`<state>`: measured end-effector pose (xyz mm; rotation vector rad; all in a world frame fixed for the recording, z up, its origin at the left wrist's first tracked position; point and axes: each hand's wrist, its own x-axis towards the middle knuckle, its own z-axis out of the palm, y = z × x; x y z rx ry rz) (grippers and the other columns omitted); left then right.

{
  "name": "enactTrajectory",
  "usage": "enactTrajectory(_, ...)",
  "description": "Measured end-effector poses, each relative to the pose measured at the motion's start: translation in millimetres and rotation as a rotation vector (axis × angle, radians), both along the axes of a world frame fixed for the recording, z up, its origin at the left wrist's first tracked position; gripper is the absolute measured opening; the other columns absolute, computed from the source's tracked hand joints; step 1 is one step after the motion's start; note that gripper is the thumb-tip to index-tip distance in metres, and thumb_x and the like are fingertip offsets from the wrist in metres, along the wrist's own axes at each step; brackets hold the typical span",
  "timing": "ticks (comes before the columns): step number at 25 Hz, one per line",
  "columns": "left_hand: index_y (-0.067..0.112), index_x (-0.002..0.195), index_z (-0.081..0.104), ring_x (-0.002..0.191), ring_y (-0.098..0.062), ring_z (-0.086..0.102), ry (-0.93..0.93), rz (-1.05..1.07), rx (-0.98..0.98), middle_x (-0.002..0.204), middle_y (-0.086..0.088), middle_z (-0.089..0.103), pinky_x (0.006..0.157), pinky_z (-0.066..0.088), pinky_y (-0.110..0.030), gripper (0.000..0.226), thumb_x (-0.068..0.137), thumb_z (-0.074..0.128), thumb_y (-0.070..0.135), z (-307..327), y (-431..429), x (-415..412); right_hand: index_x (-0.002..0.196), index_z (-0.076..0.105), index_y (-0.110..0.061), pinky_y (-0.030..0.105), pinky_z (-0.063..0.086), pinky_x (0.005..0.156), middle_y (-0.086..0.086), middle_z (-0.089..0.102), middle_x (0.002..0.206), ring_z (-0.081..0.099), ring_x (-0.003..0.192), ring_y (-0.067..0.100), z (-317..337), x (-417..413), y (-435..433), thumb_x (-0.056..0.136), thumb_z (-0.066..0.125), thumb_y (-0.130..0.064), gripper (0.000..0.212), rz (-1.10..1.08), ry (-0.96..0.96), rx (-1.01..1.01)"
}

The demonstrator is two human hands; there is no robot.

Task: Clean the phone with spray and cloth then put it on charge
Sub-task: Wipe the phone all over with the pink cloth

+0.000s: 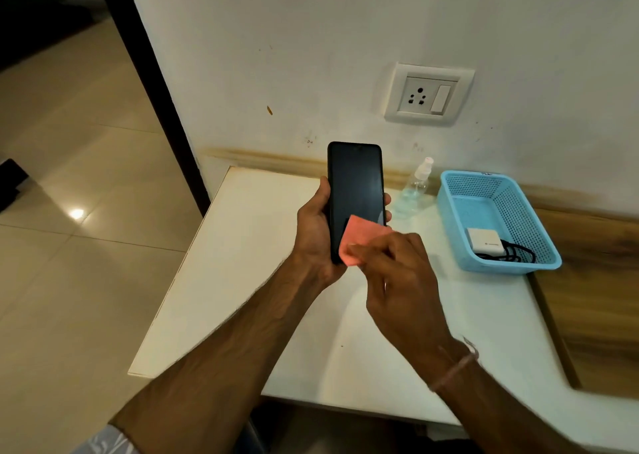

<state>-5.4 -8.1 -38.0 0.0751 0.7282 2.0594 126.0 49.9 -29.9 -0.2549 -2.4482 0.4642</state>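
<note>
At the far left of the frame lies a glossy tiled floor [69,177], with a dark door frame [155,83] slanting down from the top toward the white table [242,263] that fills the middle.

Left of centre, the left hand [316,236] is wrapped around the phone [356,191], thumb on its left edge and fingertips showing past its right edge. The phone stands upright above the table with its dark screen facing the camera. Its lower part is covered by the pink cloth [361,237], which lies against the glass.

The right hand [397,274] pinches that cloth between thumb and fingers. This hand is motion-blurred, so the exact finger placement is hard to make out. A thin band circles its wrist.

Behind the phone's right side, a clear spray bottle [415,187] stands by the wall, partly hidden by fingertips. Above it a wall socket [428,94] sits empty.

Further right, a blue basket [449,204] holds a white charger [484,241] and a coiled black cable [511,251]. A wooden surface [594,298] is cut off at the right edge.
</note>
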Motion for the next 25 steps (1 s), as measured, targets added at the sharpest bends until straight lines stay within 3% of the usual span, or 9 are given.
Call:
enactTrajectory(2,0.006,0.133,0.060,0.096,-0.033,0.065,-0.005,-0.011,0.022,0.117,-0.021,0.065,0.087,0.054,-0.044,0.074,0.097,0.035,0.065,0,-1,0,0.110,0.073,-0.008,0.036,0.051,0.089,0.014,0.068,0.108,0.051,0.101,0.013,0,5,-1,0.090,0.050,-0.032,0.038,0.035,0.011,0.017)
enactTrajectory(4,0.009,0.132,0.063,0.097,-0.032,0.067,0.014,-0.004,-0.014,0.118,-0.019,0.067,0.086,0.056,-0.044,0.068,0.097,0.040,0.063,0,-1,2,0.107,0.073,-0.011,0.029,0.045,0.094,0.010,0.067,0.112,0.052,0.102,0.021,16,-17,17,0.091,0.058,-0.020,0.024,0.033,0.050,0.055)
enactTrajectory(6,0.016,0.116,0.074,0.089,-0.028,0.072,0.059,0.046,-0.088,0.108,-0.012,0.073,0.080,0.060,-0.043,0.055,0.098,0.044,0.058,-2,1,7,0.107,0.073,-0.014,0.023,0.036,0.091,0.007,0.066,0.114,0.053,0.102,0.028,41,-53,40,0.089,0.061,-0.005,0.024,-0.073,0.047,0.062)
enactTrajectory(9,0.018,0.107,0.077,0.078,-0.027,0.074,0.070,0.109,-0.116,0.098,-0.011,0.076,0.066,0.061,-0.040,0.048,0.100,0.044,0.053,-3,4,14,0.115,0.069,-0.013,0.027,0.035,0.091,0.009,0.068,0.115,0.056,0.108,0.034,57,-88,55,0.093,0.060,-0.011,0.024,-0.151,-0.004,0.004)
enactTrajectory(13,0.016,0.115,0.074,0.084,-0.027,0.073,0.064,0.090,-0.127,0.102,-0.010,0.075,0.073,0.061,-0.038,0.054,0.098,0.044,0.058,-2,0,8,0.130,0.060,-0.012,0.030,0.028,0.111,0.009,0.059,0.135,0.049,0.131,0.029,29,-51,27,0.094,0.059,-0.006,0.036,-0.119,-0.059,-0.071)
enactTrajectory(15,0.009,0.130,0.065,0.094,-0.031,0.069,0.021,0.034,-0.089,0.115,-0.016,0.069,0.082,0.058,-0.041,0.065,0.098,0.042,0.060,0,-3,5,0.125,0.063,-0.006,0.036,0.032,0.110,0.010,0.059,0.132,0.050,0.130,0.030,7,-13,6,0.083,0.066,0.006,0.044,-0.022,-0.081,0.024)
enactTrajectory(18,0.001,0.143,0.049,0.097,-0.035,0.061,-0.015,-0.028,-0.007,0.123,-0.025,0.059,0.089,0.051,-0.043,0.076,0.098,0.040,0.061,3,-6,5,0.127,0.060,-0.005,0.046,0.039,0.104,0.007,0.052,0.137,0.048,0.130,0.028,-14,29,-15,0.075,0.075,0.001,0.054,0.129,-0.136,0.118)
enactTrajectory(22,0.012,0.125,0.070,0.101,-0.033,0.069,0.030,0.015,-0.056,0.122,-0.018,0.068,0.092,0.054,-0.046,0.062,0.097,0.044,0.060,1,-5,8,0.145,0.043,-0.016,0.044,0.051,0.097,0.004,0.035,0.154,0.041,0.137,0.028,15,-7,10,0.095,0.049,-0.001,0.053,0.067,-0.216,0.014)
enactTrajectory(25,0.022,0.111,0.078,0.097,-0.030,0.073,0.080,0.080,-0.114,0.112,-0.011,0.075,0.082,0.061,-0.042,0.050,0.099,0.044,0.056,0,-2,18,0.152,0.024,-0.024,0.039,0.030,0.114,-0.001,0.019,0.160,0.022,0.146,0.020,48,-66,34,0.104,0.035,-0.016,0.050,-0.038,-0.230,-0.048)
